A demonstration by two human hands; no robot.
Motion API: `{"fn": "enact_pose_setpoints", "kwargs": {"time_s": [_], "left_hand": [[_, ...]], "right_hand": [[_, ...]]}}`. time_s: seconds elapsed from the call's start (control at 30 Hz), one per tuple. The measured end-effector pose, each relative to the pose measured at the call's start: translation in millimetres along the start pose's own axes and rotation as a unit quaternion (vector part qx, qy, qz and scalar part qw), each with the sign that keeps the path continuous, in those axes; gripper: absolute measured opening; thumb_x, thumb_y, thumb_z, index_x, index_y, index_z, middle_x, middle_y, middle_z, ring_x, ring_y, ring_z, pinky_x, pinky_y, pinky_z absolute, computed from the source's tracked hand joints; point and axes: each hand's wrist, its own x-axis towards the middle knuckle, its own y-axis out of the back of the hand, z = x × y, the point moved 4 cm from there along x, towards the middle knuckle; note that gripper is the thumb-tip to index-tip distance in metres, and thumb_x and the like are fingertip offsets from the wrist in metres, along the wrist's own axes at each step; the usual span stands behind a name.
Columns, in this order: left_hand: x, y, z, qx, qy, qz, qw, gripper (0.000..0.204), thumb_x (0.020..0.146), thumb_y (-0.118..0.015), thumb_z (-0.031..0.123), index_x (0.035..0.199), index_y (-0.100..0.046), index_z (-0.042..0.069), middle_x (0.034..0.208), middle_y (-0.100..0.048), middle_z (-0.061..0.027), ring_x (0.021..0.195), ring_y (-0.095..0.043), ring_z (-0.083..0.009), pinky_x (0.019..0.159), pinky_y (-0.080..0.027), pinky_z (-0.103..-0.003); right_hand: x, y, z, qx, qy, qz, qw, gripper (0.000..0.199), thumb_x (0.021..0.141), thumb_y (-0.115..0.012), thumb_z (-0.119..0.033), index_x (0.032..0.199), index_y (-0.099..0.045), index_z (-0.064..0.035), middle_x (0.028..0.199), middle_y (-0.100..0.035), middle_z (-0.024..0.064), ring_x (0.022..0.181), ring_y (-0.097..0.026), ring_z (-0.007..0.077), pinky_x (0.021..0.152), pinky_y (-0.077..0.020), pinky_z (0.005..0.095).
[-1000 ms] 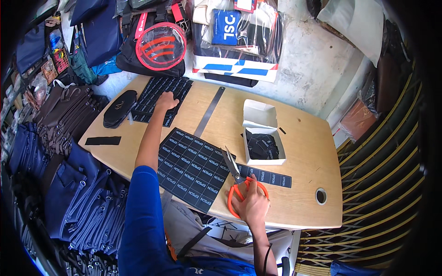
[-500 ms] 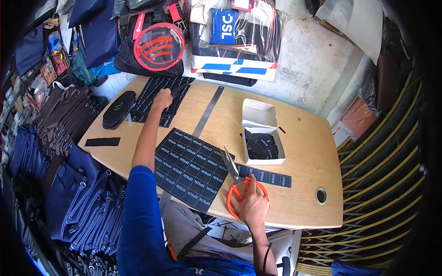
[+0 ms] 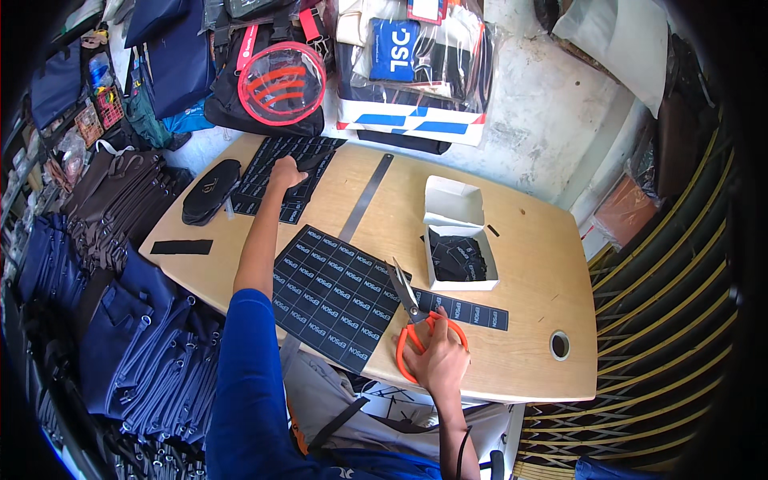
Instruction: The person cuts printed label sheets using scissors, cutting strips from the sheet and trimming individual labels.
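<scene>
My left hand reaches to the far left of the table, its fingers closed over a black printed sheet. A dark piece shows just beyond those fingers; its outline blends with the sheet. In my right hand, near the front edge, is a pair of scissors with orange handles. Their blades are slightly apart and point away from me. Left of the blades lies a larger black sheet printed with a white grid and lettering. A narrow strip of the same material lies partly behind the scissors.
A white box with its lid up holds black cut pieces. A steel ruler runs partly under the larger sheet. At the left are a black pouch and a plain black strip. Stacked blue bags stand beside the table.
The whole view has shifted slightly. The dark piece by my left fingers has changed its angle a little. My right hand stays in place with the scissors.
</scene>
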Motion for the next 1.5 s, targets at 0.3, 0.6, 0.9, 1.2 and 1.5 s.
{"fn": "enact_pose_setpoints", "kwargs": {"time_s": [0.3, 0.6, 0.9, 1.2, 1.5], "left_hand": [[1.6, -2.5, -0.4, -0.006, 0.011, 0.002, 1.0, 0.072, 0.06, -0.083, 0.041, 0.108, -0.057, -0.006, 0.112, -0.059, -0.025, 0.106, -0.058, -0.0335, 0.09, -0.048, -0.037], [7.5, -5.5, -8.9, 0.0, 0.003, -0.02, 1.0, 0.085, 0.055, -0.082, 0.053, 0.107, -0.056, -0.01, 0.112, -0.059, -0.0259, 0.106, -0.058, -0.0337, 0.089, -0.049, -0.036], [10.7, -6.6, -11.9, -0.004, -0.007, -0.028, 1.0, 0.089, 0.053, -0.082, 0.056, 0.107, -0.056, -0.01, 0.113, -0.058, -0.026, 0.107, -0.058, -0.0334, 0.089, -0.048, -0.036], [10.9, -6.7, -12.7, -0.005, -0.008, -0.027, 1.0, 0.089, 0.052, -0.081, 0.058, 0.104, -0.057, -0.01, 0.111, -0.059, -0.0257, 0.105, -0.058, -0.0338, 0.088, -0.049, -0.037], [7.7, -5.2, -15.3, -0.016, -0.015, -0.019, 1.0, 0.087, 0.051, -0.081, 0.059, 0.1, -0.059, -0.009, 0.106, -0.062, -0.0249, 0.101, -0.061, -0.0337, 0.087, -0.049, -0.037]], "right_hand": [[-2.1, -2.3, 1.7, -0.013, 0.03, 0.031, 0.999, 0.086, 0.065, -0.074, -0.051, 0.125, -0.046, 0.0037, 0.073, -0.065, 0.0089, 0.057, -0.065, 0.0222, 0.046, -0.0496, 0.0322], [-1.7, -0.2, -0.1, -0.009, 0.025, 0.029, 0.999, 0.085, 0.065, -0.074, -0.052, 0.123, -0.047, 0.0046, 0.073, -0.066, 0.0097, 0.059, -0.065, 0.0226, 0.049, -0.0505, 0.0322], [0.4, 3.0, -3.9, -0.003, -0.007, -0.005, 1.0, 0.084, 0.065, -0.074, -0.052, 0.121, -0.048, 0.004, 0.078, -0.066, 0.0106, 0.066, -0.066, 0.0232, 0.054, -0.0521, 0.0325], [-0.2, -0.4, 1.5, 0.01, -0.018, -0.01, 1.0, 0.084, 0.062, -0.077, -0.049, 0.122, -0.047, 0.002, 0.084, -0.067, 0.0104, 0.071, -0.067, 0.0243, 0.06, -0.0538, 0.0346], [-0.5, 1.0, -0.2, 0.015, 0.032, 0.044, 0.998, 0.082, 0.065, -0.074, -0.053, 0.12, -0.049, 0.0033, 0.074, -0.066, 0.012, 0.061, -0.066, 0.0248, 0.05, -0.0511, 0.0338]]}}
